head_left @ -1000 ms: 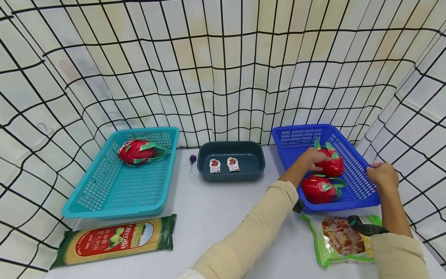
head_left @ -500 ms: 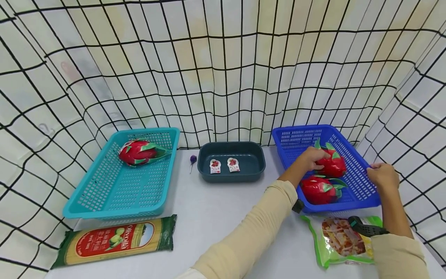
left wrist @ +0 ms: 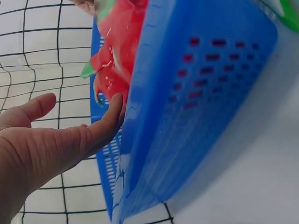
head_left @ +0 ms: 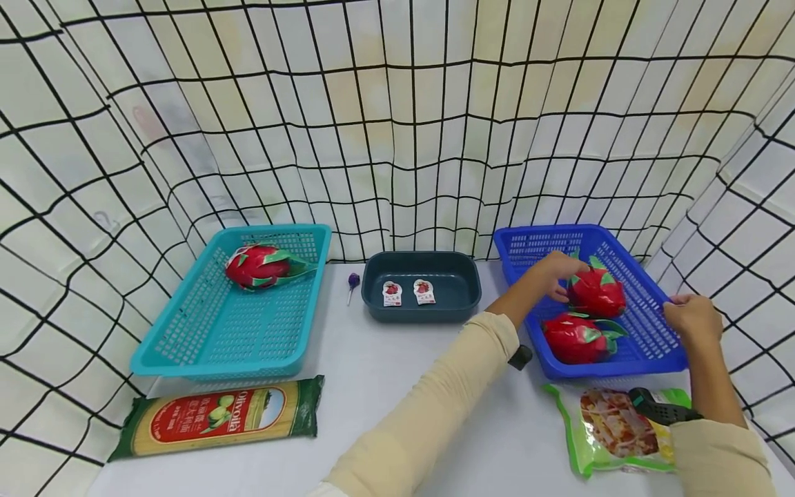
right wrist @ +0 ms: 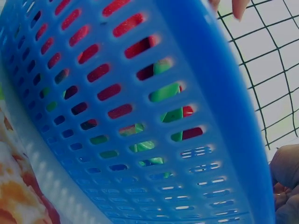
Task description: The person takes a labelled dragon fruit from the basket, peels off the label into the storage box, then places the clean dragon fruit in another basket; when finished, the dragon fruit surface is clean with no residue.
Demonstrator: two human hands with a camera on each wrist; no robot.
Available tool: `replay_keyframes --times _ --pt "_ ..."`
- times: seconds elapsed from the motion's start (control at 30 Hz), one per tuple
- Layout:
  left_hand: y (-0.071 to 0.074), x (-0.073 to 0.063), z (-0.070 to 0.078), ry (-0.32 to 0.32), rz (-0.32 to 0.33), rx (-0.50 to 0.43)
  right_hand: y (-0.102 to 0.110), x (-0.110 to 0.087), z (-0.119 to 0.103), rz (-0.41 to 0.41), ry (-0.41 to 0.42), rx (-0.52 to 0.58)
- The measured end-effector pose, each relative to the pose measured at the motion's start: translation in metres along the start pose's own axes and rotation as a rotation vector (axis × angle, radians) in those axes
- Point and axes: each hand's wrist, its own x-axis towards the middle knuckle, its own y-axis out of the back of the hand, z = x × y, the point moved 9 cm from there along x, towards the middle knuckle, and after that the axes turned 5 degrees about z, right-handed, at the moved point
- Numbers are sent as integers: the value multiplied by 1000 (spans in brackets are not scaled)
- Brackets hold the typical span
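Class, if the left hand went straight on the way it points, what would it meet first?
Probably the farther red dragon fruit in the blue basket; whether the left hand already touches it is unclear.

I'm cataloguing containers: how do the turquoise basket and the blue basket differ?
The turquoise basket is pale blue-green; the blue basket is deep blue. The turquoise basket holds one dragon fruit; the blue basket holds two dragon fruits. A pasta packet lies in front of the turquoise basket; a food bag lies in front of the blue basket. Both have perforated walls.

"Olivoilà" on the pasta packet [head_left: 220,417]
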Motion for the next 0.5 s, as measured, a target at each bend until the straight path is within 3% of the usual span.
replay_keyframes --times 0.3,0.5 --pt "36 -22 8 -126 -144 27 1 -2 -4 53 72 -51" --pt "65 -41 1 -140 -222 48 3 -6 -5 81 42 51"
